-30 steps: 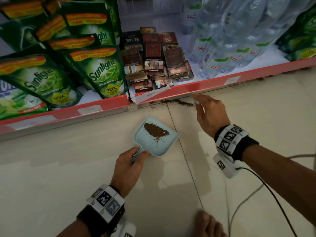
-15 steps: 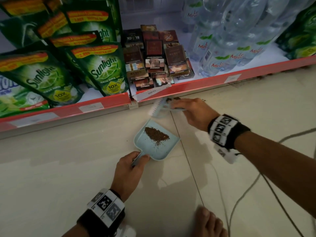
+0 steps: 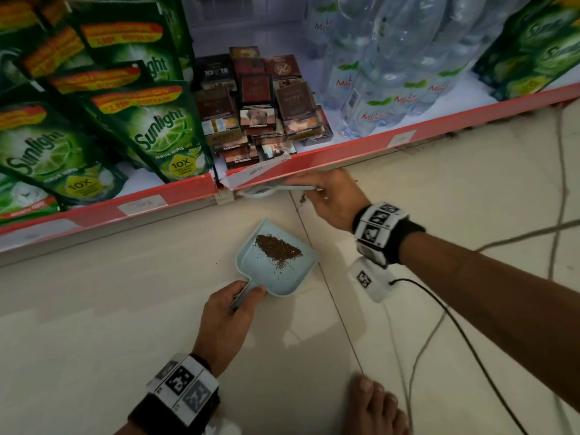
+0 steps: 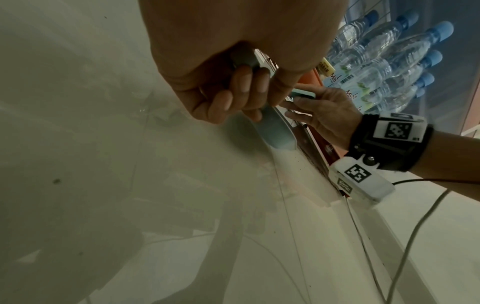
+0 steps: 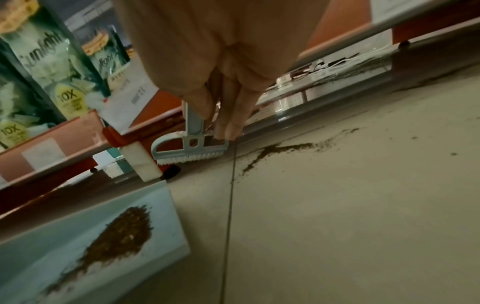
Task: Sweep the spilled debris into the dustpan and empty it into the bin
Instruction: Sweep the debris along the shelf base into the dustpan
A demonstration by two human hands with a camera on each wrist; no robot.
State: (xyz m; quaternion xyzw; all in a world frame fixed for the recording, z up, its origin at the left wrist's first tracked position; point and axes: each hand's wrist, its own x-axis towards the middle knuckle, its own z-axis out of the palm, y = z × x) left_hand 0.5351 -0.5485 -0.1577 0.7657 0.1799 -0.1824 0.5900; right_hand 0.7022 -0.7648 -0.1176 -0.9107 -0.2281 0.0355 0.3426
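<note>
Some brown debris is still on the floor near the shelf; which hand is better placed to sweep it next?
Right. The right hand already holds the brush beside the remaining debris, while the left hand grips the dustpan.

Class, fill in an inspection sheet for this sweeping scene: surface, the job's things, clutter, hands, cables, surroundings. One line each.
Surface: pale tiled floor with a grout line beside the dustpan.
Job's things: blue dustpan on the floor, holding a brown debris pile; small brush at the shelf base; loose debris streak on the floor beside the brush; no bin seen.
Clutter: nothing seen.
Hands: left hand grips the dustpan handle; right hand holds the brush handle.
Cables: black cable from the right wrist unit; grey cables trail across the floor.
Surroundings: red-edged shelf with detergent pouches, cigarette packs, water bottles; bare foot.
</note>
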